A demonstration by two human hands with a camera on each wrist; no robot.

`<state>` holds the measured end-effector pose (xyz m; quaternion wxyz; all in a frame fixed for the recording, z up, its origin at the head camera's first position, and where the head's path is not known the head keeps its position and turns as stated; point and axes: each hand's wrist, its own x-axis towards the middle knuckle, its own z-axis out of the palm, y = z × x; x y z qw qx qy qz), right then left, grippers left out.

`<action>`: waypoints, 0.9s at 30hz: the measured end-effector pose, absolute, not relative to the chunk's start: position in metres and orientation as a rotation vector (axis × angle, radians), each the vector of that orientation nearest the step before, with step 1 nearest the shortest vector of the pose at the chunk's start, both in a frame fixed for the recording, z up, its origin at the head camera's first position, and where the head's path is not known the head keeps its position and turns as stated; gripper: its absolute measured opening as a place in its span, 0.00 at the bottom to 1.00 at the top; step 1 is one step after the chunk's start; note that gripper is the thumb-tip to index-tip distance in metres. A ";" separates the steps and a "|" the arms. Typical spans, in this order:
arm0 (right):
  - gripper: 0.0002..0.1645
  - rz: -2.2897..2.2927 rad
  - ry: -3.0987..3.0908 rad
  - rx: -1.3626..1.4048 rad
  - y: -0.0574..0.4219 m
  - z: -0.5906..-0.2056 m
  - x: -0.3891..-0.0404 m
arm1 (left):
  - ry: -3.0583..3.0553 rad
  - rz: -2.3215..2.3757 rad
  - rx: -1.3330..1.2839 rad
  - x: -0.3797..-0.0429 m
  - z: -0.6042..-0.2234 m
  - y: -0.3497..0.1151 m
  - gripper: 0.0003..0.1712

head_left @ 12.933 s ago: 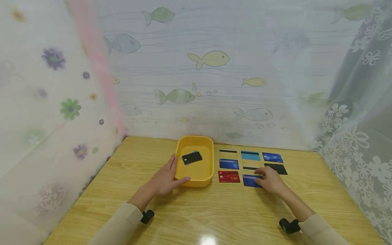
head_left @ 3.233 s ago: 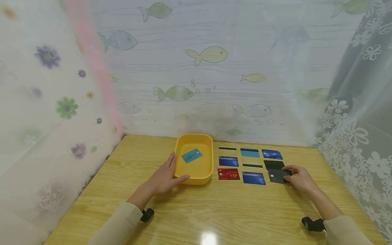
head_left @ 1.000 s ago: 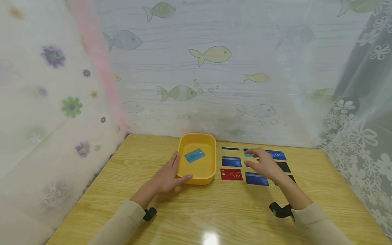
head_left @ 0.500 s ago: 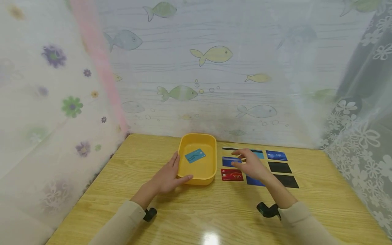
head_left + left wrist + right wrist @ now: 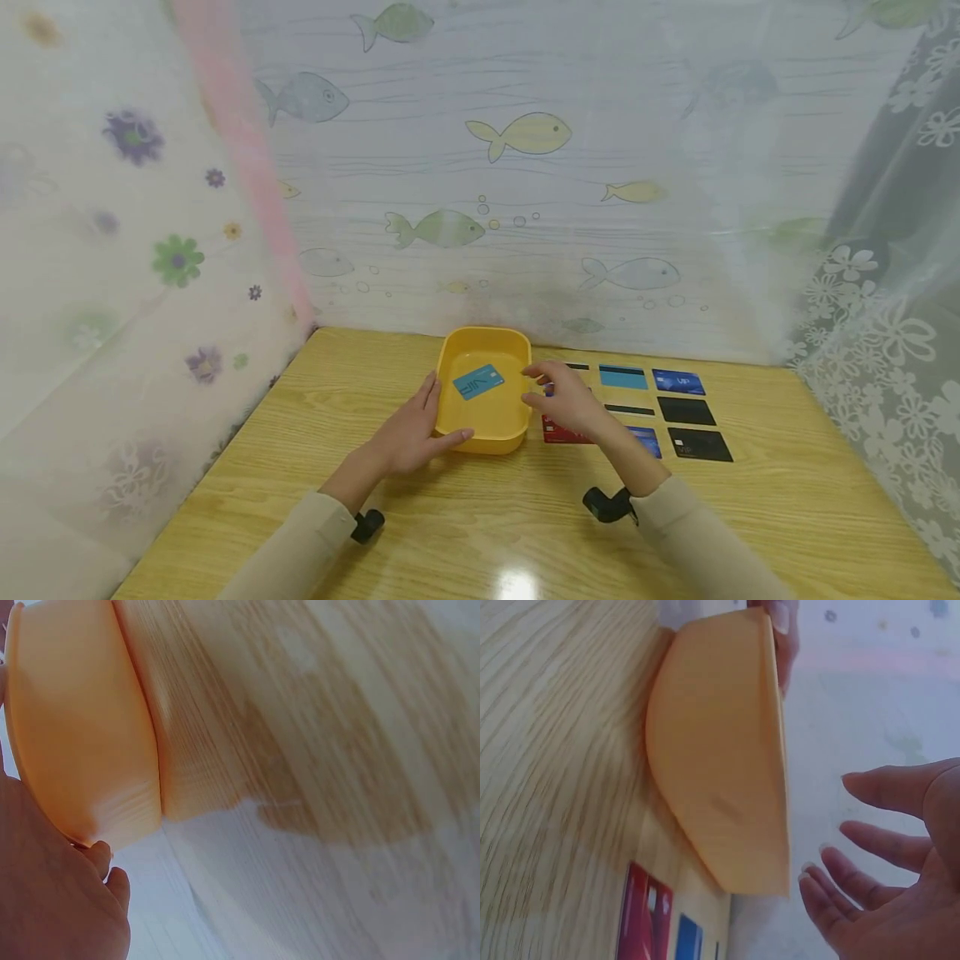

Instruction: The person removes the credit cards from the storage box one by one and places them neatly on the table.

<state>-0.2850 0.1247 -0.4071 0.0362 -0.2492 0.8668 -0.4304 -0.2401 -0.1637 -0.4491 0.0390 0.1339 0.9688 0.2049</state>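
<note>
My left hand (image 5: 408, 433) holds the near left corner of a yellow plastic bin (image 5: 483, 443), fingers along its outer wall and thumb over the near rim. Inside the bin lies one light-blue VIP card (image 5: 477, 382). Bare of any card, my right hand (image 5: 566, 402) hovers at the bin's right rim with its fingers spread loosely. It covers part of the laid-out plastic cards, among them the red card (image 5: 558, 431). A black VIP card (image 5: 701, 444) lies at the near right of that layout. The right wrist view shows the bin wall (image 5: 716, 750) and the fingers apart from it.
Cards lie in rows right of the bin: a light-blue striped card (image 5: 623, 377), a blue VIP card (image 5: 678, 382), a plain black card (image 5: 686, 410), a pale striped card (image 5: 630, 410) and others. A patterned curtain (image 5: 480, 250) hangs behind the wooden table (image 5: 480, 517).
The black VIP card has gone from the bin to the layout's near right corner, placed by my right hand. That hand has since moved left, emptied, to the bin. My left hand stays put.
</note>
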 end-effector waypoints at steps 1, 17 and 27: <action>0.24 -1.317 2.665 -0.758 0.120 -0.407 -0.286 | 2.969 0.629 0.409 -0.240 -0.449 -0.164 0.69; 0.42 -1.331 2.646 -0.519 0.041 -0.427 -0.306 | 2.970 0.632 0.472 -0.240 -0.449 -0.164 0.67; 0.62 -1.159 2.759 -0.184 0.015 -0.447 -0.325 | 2.967 0.606 0.483 -0.242 -0.450 -0.166 0.66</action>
